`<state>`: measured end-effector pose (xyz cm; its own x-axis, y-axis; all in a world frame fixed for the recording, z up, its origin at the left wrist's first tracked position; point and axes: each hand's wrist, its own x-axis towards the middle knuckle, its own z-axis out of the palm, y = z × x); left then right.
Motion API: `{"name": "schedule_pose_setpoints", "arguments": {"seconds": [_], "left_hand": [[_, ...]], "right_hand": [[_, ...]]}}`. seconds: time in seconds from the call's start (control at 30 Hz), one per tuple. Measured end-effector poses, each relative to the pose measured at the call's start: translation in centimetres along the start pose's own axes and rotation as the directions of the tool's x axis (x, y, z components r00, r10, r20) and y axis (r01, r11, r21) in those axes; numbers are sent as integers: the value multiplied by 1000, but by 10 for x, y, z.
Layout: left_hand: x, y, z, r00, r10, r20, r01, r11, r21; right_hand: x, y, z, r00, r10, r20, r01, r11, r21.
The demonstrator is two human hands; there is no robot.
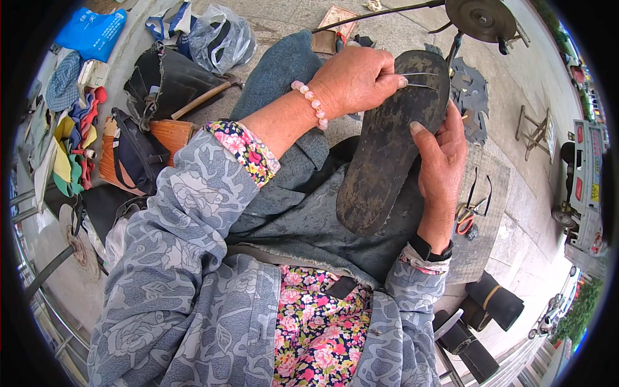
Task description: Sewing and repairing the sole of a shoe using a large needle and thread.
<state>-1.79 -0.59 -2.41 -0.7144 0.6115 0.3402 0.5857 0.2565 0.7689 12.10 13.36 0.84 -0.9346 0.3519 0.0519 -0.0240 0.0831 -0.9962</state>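
A long, worn, dark shoe sole (380,158) lies tilted above my lap, its dull surface scuffed with brown patches. My right hand (442,151) grips it by the right edge, thumb flat on its face and fingers behind. Over the sole's far end, my left hand (361,80) is closed in a pinch between thumb and forefinger. Two thin pale strands (422,86) run from that pinch across the sole; whether they are thread or wire I cannot tell. A dark apron (290,219) covers my lap beneath.
Orange-handled scissors (465,222) and eyeglasses (480,193) lie on a grey mat (500,187) at my right. Dark rolls (495,300) stand nearer. A metal wheel (480,18) is at the far right. Leftward are a hammer (201,100), a dark bag (171,77) and coloured scraps (76,145).
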Motion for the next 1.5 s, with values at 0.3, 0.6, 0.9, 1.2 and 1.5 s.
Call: {"name": "schedule_pose_setpoints", "arguments": {"seconds": [0.3,0.6,0.9,1.2,1.5], "left_hand": [[0,0,1,1000,18,-5,-18,1000,-8],[1,-1,2,1000,19,1,-19,999,-28],[1,0,1,1000,19,-18,-20,1000,-15],[1,0,0,999,38,-28,-38,999,-11],[2,2,-3,1000,21,-16,-20,1000,12]], "right_hand": [[-1,-1,-1,1000,6,-2,-6,1000,-21],[-1,0,-1,1000,10,0,-10,1000,4],[-1,1,0,1000,0,-13,1,1000,25],[0,3,1,1000,4,-3,-4,1000,8],[0,3,1,1000,-10,5,10,1000,17]]}}
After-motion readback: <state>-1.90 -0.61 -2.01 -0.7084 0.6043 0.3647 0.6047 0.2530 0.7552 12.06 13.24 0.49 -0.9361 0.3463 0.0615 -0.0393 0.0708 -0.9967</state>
